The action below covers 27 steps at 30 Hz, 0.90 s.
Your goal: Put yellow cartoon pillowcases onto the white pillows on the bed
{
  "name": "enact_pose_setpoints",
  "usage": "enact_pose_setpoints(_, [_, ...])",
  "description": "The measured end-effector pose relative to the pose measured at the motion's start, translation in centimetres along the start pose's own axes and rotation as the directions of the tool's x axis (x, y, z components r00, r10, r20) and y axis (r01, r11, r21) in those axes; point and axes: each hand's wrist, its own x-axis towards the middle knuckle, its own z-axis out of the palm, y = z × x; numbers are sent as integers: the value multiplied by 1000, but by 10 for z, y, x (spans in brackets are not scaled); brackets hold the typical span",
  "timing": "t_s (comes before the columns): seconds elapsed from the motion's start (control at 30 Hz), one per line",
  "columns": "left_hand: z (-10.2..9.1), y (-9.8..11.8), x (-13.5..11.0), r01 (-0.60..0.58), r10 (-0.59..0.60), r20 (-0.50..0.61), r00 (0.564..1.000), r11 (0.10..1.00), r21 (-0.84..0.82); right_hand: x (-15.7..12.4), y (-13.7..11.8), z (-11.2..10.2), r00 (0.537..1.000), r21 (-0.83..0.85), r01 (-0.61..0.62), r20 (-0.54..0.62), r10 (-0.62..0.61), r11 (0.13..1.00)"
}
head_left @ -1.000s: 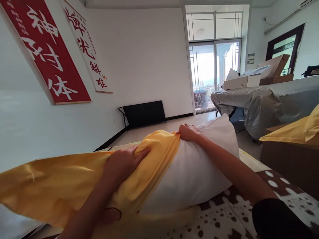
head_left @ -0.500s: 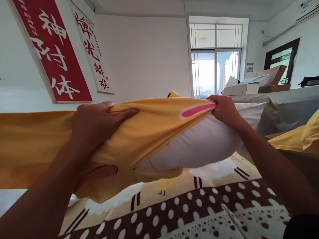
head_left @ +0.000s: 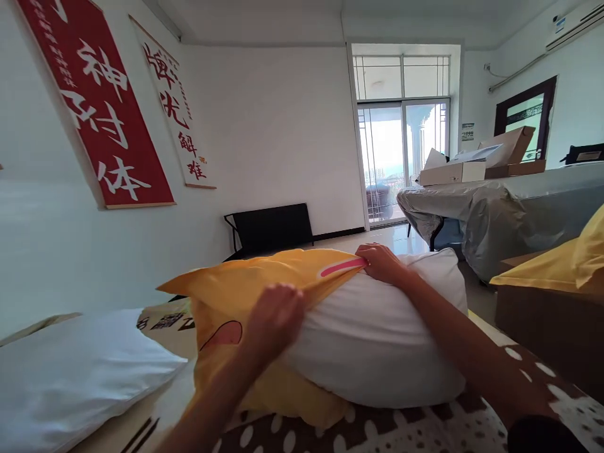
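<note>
A white pillow lies partly inside a yellow pillowcase with a pink-and-white printed stripe and a dark-outlined shape. The pillow's right part sticks out of the case's opening. My right hand is closed on the upper edge of that opening, at the end of the pink stripe. Over the front of the case, close to the slanting opening edge, is my left hand. Its fingers look curled but are smeared by motion, and whether they grip the cloth is unclear.
Another white pillow lies at the left on a patterned blanket. Yellow cloth rests on a brown box at the right. Behind are a plastic-covered table with boxes and a black folding seat.
The pillow and case have come down onto the blanket. My left hand has left the case's stretched left part and moved right, toward the opening. My right hand has lowered, still gripping the edge.
</note>
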Motion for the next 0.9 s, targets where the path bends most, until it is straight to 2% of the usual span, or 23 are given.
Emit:
enact_pose_setpoints(0.03, [9, 24, -22, -162, 161, -15, 987, 979, -122, 2, 1, 0, 1000, 58, 23, 8, -24, 998])
enact_pose_setpoints(0.07, [20, 45, -44, -268, 270, -17, 963, 941, -207, 2, 2, -1, 999, 114, 36, 29, -39, 993])
enact_pose_setpoints(0.1, [33, 62, -64, -295, 297, -33, 954, 923, -248, 1, 4, -4, 996, 165, 46, 64, -58, 985])
enact_pose_setpoints(0.13, [48, 76, -80, -287, 281, -60, 958, 924, -254, -1, 5, -6, 991, 201, 56, 105, -78, 978])
enact_pose_setpoints(0.2, [76, 91, -98, -210, 215, -9, 977, 940, -271, -9, 5, -9, 977, 204, 86, 173, -123, 975])
enact_pose_setpoints(0.27, [97, 98, -99, -147, 182, 110, 977, 952, -269, -18, -1, -4, 978, 122, 87, 177, -108, 989])
enact_pose_setpoints(0.33, [107, 104, -90, -96, 167, 289, 943, 965, -245, -23, -10, 6, 989, 0, 46, 140, -45, 999])
enact_pose_setpoints(0.43, [108, 119, -78, 25, 74, 537, 840, 984, -175, -20, -21, 22, 995, -118, -2, 101, 14, 993])
enact_pose_setpoints(0.47, [106, 125, -77, 55, 55, 589, 806, 984, -167, -17, -23, 27, 995, -136, -7, 97, 21, 991])
enact_pose_setpoints(0.53, [102, 134, -79, 112, 45, 641, 766, 973, -202, -12, -26, 31, 995, -158, -35, 90, 50, 987])
enact_pose_setpoints(0.6, [97, 142, -82, 171, 46, 646, 762, 948, -269, -7, -29, 32, 994, -189, -59, 83, 76, 980])
enact_pose_setpoints(0.7, [89, 152, -81, 264, -11, 614, 789, 908, -324, 0, -42, 27, 995, -246, -60, 60, 77, 967])
enact_pose_setpoints(0.9, [65, 171, -54, 363, -94, 584, 806, 858, -364, 26, -92, 5, 1000, -316, -4, -30, -5, 949])
